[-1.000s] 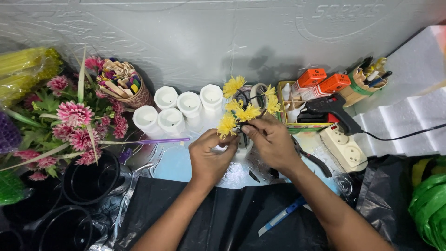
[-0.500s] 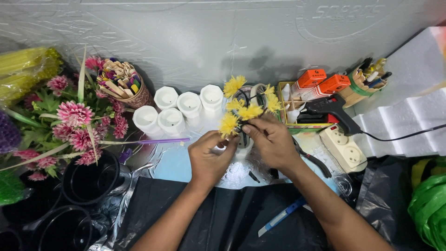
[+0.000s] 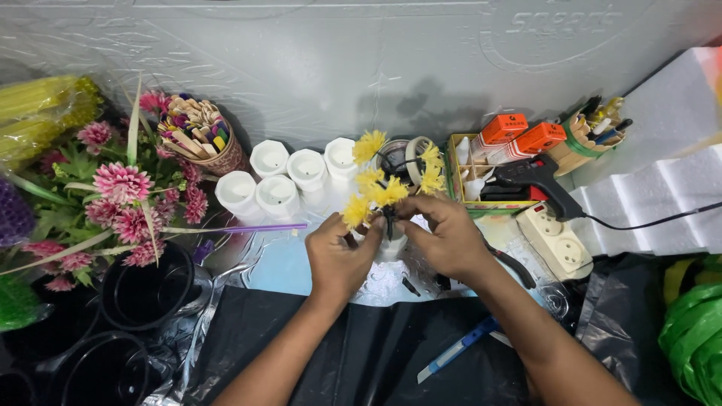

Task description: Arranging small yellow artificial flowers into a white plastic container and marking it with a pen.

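Both hands meet at a small white pot (image 3: 391, 246) at the middle of the table. A bunch of yellow artificial flowers (image 3: 385, 188) on dark stems rises from between them. My left hand (image 3: 342, 254) wraps the pot's left side, fingers closed near the lowest yellow bloom. My right hand (image 3: 444, 237) pinches the dark stems just above the pot. Most of the pot is hidden by the fingers.
Several white pots (image 3: 286, 177) stand behind, beside a cup of coloured sticks (image 3: 199, 135). Pink flowers (image 3: 120, 195) and black pots (image 3: 147, 289) fill the left. A black glue gun (image 3: 534, 180), power strip (image 3: 553, 239), pliers (image 3: 511, 263) and blue cutter (image 3: 459, 349) lie right.
My hands have shifted only slightly around the pot; the yellow flowers stay in the same place.
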